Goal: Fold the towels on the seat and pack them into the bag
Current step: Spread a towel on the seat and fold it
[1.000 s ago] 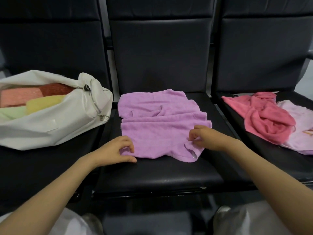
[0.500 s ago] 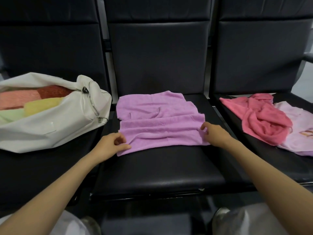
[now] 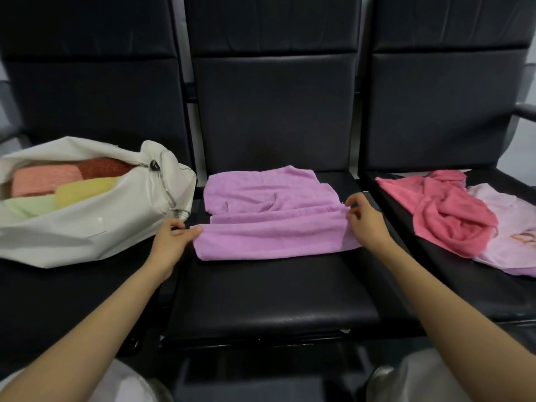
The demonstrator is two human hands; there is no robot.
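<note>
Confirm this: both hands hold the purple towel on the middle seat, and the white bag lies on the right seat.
Not quite. The head view shows the bag on the left seat, not the right. The rest holds: the left hand and right hand both hold the purple towel on the middle seat.

**Soft, dim light and a wide-angle bend**

Even light falls from above, and the black padded vinyl seat (image 3: pixel 261 285) shows a faint sheen along its front lip. The lilac terry towel (image 3: pixel 272 233) reads sharp, colours clean. The black seat backs (image 3: pixel 87 97) bow outward at the edges, and the bottom corners go soft and smeared.
</note>
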